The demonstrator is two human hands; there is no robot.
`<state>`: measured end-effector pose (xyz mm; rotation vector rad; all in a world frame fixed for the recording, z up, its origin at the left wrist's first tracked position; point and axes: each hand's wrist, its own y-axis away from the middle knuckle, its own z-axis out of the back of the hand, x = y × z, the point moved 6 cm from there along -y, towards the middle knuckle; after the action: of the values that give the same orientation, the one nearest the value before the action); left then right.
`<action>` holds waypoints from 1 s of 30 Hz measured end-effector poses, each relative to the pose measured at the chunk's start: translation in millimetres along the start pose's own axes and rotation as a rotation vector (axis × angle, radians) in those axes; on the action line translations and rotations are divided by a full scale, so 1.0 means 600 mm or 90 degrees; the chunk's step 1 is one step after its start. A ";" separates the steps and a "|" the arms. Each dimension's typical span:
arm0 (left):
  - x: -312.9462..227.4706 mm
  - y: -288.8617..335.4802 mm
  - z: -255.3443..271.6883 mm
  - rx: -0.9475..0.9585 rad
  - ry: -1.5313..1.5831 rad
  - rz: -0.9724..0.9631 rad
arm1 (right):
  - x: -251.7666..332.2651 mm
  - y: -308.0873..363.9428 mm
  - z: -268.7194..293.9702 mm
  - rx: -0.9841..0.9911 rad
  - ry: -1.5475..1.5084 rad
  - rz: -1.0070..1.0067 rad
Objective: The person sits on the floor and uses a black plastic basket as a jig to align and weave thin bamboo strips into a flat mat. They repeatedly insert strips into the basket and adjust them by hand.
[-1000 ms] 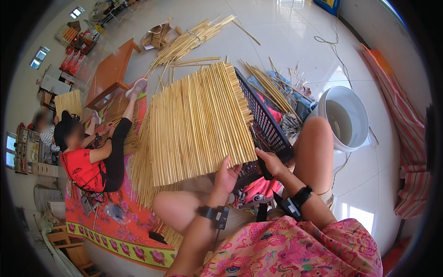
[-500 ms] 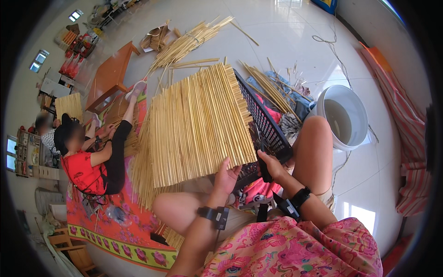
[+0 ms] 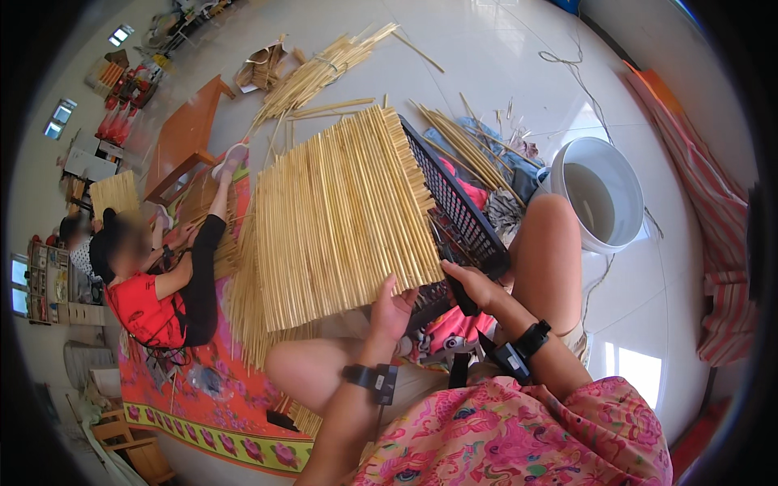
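A squarish mat of straw-coloured reed stalks (image 3: pixel 340 219), laid side by side, slants across my lap and a black basket. My left hand (image 3: pixel 392 312) grips its near edge, thumb on top and fingers beneath. By the mat's near right corner, my right hand (image 3: pixel 478 290) is closed round a dark-handled tool (image 3: pixel 462 296); the hand and the mat's edge hide much of it, so its exact kind is unclear. The black plastic basket (image 3: pixel 458 198) stands under the mat's right side, with dark items inside that are hard to make out.
To the right stands a white bucket (image 3: pixel 630 174) holding murky water. Loose stalks (image 3: pixel 466 146) lie on cloth beyond the basket, and a tied bundle (image 3: pixel 324 73) farther off. At left, a person in red (image 3: pixel 150 312) sits on a floral mat (image 3: pixel 235 397), near a wooden bench (image 3: pixel 190 134).
The whole view has shifted slightly, moving the scene a little left and up. My left hand still holds the mat and my right hand the tool, both nearly in place.
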<state>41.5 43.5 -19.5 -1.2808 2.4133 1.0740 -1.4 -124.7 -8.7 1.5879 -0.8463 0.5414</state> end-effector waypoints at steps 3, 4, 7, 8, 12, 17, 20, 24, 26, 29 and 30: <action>0.001 -0.001 -0.001 -0.006 0.002 0.002 | 0.001 -0.001 0.001 -0.008 0.006 -0.019; 0.000 0.000 -0.001 -0.004 0.000 0.002 | 0.002 -0.002 0.000 -0.010 0.008 -0.019; 0.001 0.002 -0.004 0.003 -0.004 0.004 | 0.002 -0.004 0.001 -0.018 0.017 -0.016; 0.001 0.002 -0.005 0.004 -0.005 0.005 | 0.002 -0.005 0.002 -0.022 0.022 -0.013; 0.002 -0.001 0.000 -0.004 0.016 0.009 | 0.010 -0.001 -0.001 -0.039 0.035 0.008; 0.003 0.001 -0.001 0.007 -0.006 0.020 | 0.002 -0.004 -0.004 -0.055 0.018 0.056; 0.002 0.001 0.002 -0.005 -0.012 0.019 | -0.005 -0.007 -0.004 -0.085 0.041 0.080; 0.003 0.002 0.010 -0.030 -0.019 0.026 | -0.013 -0.006 -0.002 -0.111 0.101 0.081; 0.001 0.001 0.004 -0.013 -0.012 0.025 | -0.016 -0.004 -0.001 -0.103 0.064 0.083; -0.006 0.005 -0.003 -0.006 0.003 0.002 | -0.024 -0.003 0.002 -0.086 0.020 0.080; -0.016 0.007 -0.007 -0.006 0.006 -0.014 | -0.021 -0.003 0.001 -0.075 0.006 0.080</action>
<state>44.6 48.1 -9.8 -1.3145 2.3986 1.0770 -8.2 -122.4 -19.2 1.4307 -0.9594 0.5773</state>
